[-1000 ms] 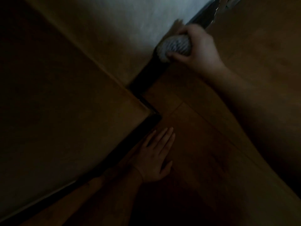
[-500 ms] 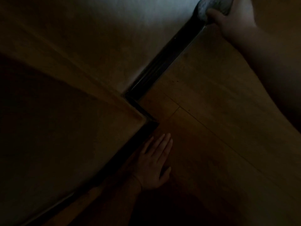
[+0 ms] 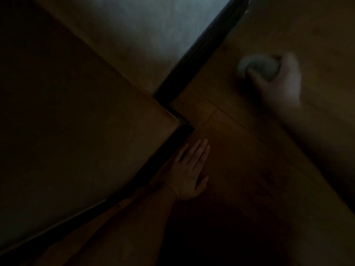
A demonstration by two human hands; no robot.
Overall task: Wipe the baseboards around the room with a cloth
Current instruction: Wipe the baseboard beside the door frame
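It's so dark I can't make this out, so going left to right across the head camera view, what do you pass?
Shadowed wall panel → dark baseboard → left hand flat on the wooden floor → balled cloth → right hand gripping it, blurred.

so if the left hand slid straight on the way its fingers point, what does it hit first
Probably nothing soon. The left hand lies flat on the wooden floor, fingers pointing up and slightly right, roughly alongside the dark baseboard. That line likely clears its outer corner, though dim light blurs this.
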